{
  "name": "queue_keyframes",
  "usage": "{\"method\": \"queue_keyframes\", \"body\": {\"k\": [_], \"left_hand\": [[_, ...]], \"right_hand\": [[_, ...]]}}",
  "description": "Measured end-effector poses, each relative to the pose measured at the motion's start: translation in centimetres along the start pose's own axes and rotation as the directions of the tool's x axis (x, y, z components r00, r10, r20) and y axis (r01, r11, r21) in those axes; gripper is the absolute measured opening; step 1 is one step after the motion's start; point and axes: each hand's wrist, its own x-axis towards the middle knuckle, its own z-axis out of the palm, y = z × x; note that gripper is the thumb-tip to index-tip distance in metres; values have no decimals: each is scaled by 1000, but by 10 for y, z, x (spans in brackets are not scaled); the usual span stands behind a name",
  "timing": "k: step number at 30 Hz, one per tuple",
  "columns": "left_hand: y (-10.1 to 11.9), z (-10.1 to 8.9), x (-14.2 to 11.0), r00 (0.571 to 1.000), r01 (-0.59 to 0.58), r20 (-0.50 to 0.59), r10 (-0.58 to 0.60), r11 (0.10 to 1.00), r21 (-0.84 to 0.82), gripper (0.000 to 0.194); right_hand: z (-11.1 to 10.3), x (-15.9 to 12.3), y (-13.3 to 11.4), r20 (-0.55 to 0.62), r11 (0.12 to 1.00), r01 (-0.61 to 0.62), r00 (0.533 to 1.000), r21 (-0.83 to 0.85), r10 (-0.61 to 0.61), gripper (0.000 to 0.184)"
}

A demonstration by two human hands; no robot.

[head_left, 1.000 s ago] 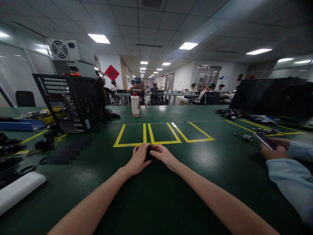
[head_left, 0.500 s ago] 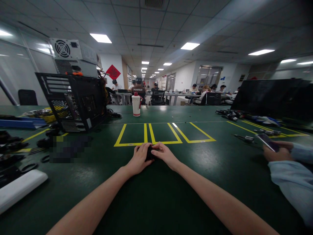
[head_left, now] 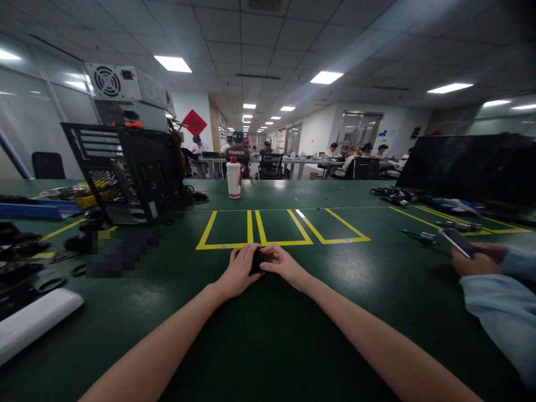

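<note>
A small black rounded object [head_left: 257, 261] sits between my two hands, low over the green table [head_left: 268, 335]; its kind cannot be made out. My left hand [head_left: 239, 272] wraps around its left side, fingers on top and thumb along the near side. From the right, my right hand [head_left: 283, 266] grips it with curled fingers and thumb. Much of the object is hidden behind my fingers. Just beyond my hands, yellow tape outlines [head_left: 285, 243] mark the tabletop.
A black computer case [head_left: 142, 178] with power supplies [head_left: 129, 92] on it stands left. A white bottle [head_left: 234, 181] stands beyond the tape. At left lie black parts and a white bar [head_left: 39, 321]. On the right, another person's hands [head_left: 477, 262] hold a phone [head_left: 458, 243] near a screwdriver-like tool [head_left: 421, 235].
My right thumb and fingers have shifted slightly on the black object, leaving more of its right side showing. My left hand stays in nearly the same place.
</note>
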Motion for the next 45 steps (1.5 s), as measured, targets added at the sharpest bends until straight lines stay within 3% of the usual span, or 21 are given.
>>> {"method": "queue_keyframes", "body": {"k": [4, 9, 16, 24, 33, 41, 45], "left_hand": [[1, -1, -1, 1000, -1, 3, 1, 1000, -9, 56], [1, -3, -2, 1000, -7, 16, 8, 1000, -8, 56], [-1, 0, 0, 1000, -10, 4, 10, 1000, -4, 56], [-1, 0, 0, 1000, -4, -5, 4, 1000, -4, 56], [1, -2, 0, 1000, 0, 4, 0, 1000, 2, 55], [3, -3, 0, 1000, -4, 13, 4, 1000, -4, 55], [3, -4, -1, 1000, 3, 19, -3, 1000, -7, 55]], "right_hand": [[4, 1, -2, -63, 999, 8, 998, -47, -11, 24], [4, 2, 0, -73, 998, -31, 997, -51, 27, 32], [0, -3, -3, 34, 998, 22, 999, 57, -24, 32], [4, 0, -1, -74, 999, 28, 997, -29, -30, 30], [-2, 0, -1, 25, 1000, -9, 1000, 1, 9, 41], [3, 1, 1, -74, 1000, -17, 997, -15, 16, 33], [2, 4, 3, -62, 997, -75, 995, -1, 74, 34]]}}
